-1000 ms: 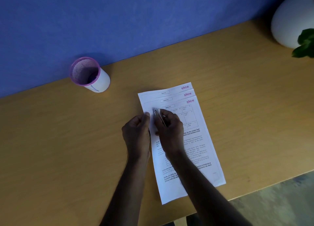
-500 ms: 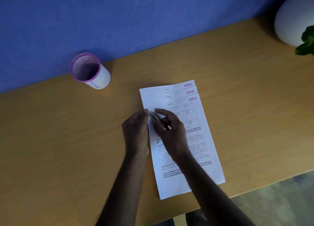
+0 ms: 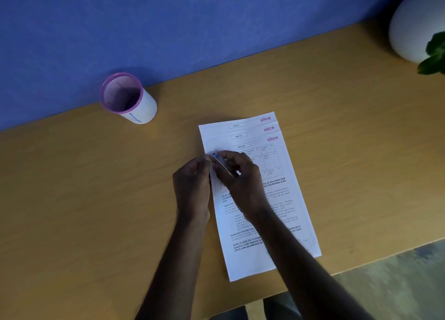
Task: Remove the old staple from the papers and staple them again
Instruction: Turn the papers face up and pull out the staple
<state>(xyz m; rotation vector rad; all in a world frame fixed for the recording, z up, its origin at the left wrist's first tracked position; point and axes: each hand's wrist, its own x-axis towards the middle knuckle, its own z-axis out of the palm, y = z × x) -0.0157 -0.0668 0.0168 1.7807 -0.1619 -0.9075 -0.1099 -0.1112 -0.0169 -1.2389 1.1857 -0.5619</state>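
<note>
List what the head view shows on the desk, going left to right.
Mesh pen cup → left hand → right hand, gripping a small metal tool → white vase → green leaves.

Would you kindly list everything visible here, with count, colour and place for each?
papers: three fanned sheets, white with pink logos, middle of the desk
tool: one, silvery metal, at the papers' upper left corner
pen cup: one, white mesh with purple rim, back left by the wall
vase: one, white, far right corner
leaves: green, right edge, in front of the vase
desk: one, tan wood
wall: blue, behind the desk
left hand: fingertips at the papers' left edge
right hand: holds the tool
</note>
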